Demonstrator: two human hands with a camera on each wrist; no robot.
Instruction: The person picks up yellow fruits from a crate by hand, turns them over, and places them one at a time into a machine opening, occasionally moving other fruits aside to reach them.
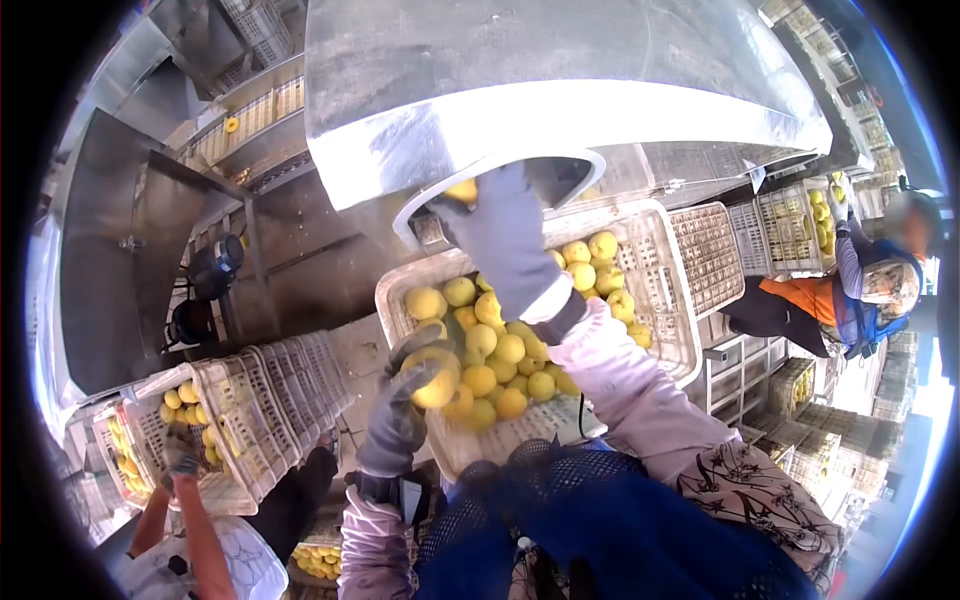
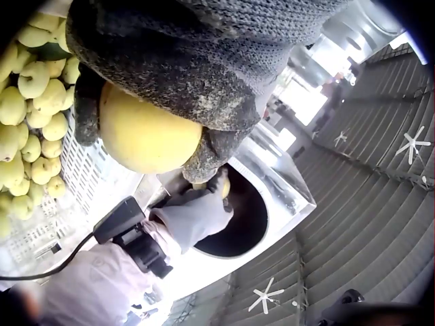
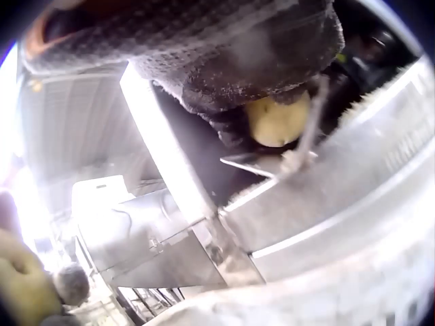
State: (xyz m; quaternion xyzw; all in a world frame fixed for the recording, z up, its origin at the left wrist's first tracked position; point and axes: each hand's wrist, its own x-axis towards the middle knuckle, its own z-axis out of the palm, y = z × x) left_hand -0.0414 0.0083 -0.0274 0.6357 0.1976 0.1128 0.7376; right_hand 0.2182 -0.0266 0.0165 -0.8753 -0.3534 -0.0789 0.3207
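My gloved left hand [image 1: 392, 425] grips a round yellow fruit [image 1: 430, 378] above the near left part of a white plastic crate [image 1: 685, 345]. The left wrist view shows this fruit [image 2: 146, 132] close up, with dark-coated glove fingers curled over it. My gloved right hand [image 1: 505, 235] reaches into the rounded opening of a metal machine [image 1: 570, 110] behind the crate. Its fingers hold another yellow fruit [image 3: 277, 121], partly covered by the glove. Many similar fruits [image 1: 510, 348] fill the crate between my two arms.
An empty-looking brown crate [image 1: 705, 245] adjoins on the right. At left, another person's gloved hand [image 1: 180, 450] reaches into a crate of fruit beside nested crates [image 1: 300, 385]. A second person [image 1: 850, 285] stands at right by more crates. The machine's metal rim surrounds my right wrist area.
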